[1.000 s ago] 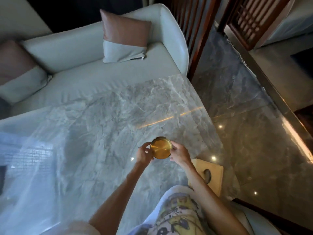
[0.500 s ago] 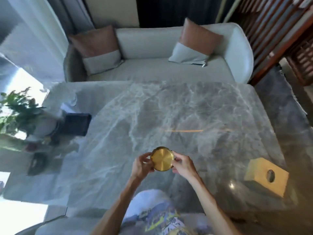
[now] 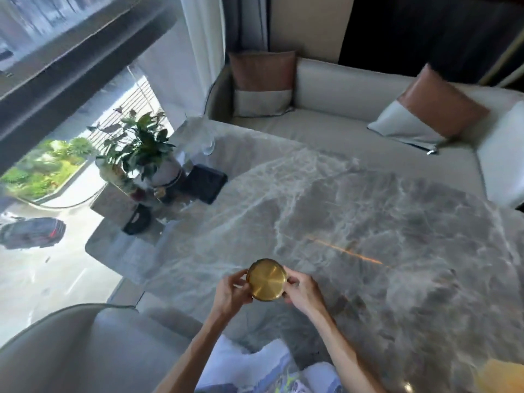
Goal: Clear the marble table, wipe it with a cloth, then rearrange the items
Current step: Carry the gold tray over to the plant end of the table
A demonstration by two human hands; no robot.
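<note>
A round gold metal dish (image 3: 266, 279) is held above the near part of the grey marble table (image 3: 368, 222). My left hand (image 3: 231, 290) grips its left rim and my right hand (image 3: 302, 289) grips its right rim. At the table's far left end stand a potted plant (image 3: 139, 146) in a white pot, a dark square tray (image 3: 205, 182), a small black object (image 3: 137, 219) and a clear glass (image 3: 208, 143). A yellow wooden box (image 3: 499, 375) shows at the bottom right corner.
A pale sofa (image 3: 326, 120) with two brown-and-grey cushions (image 3: 262, 83) runs along the table's far side. A grey chair back (image 3: 71, 350) is at the near left. A large window (image 3: 56, 137) fills the left.
The view has swung left, bringing the plant, tray and window into sight and pushing the yellow box to the corner. Both hands still hold the gold dish in the same way.
</note>
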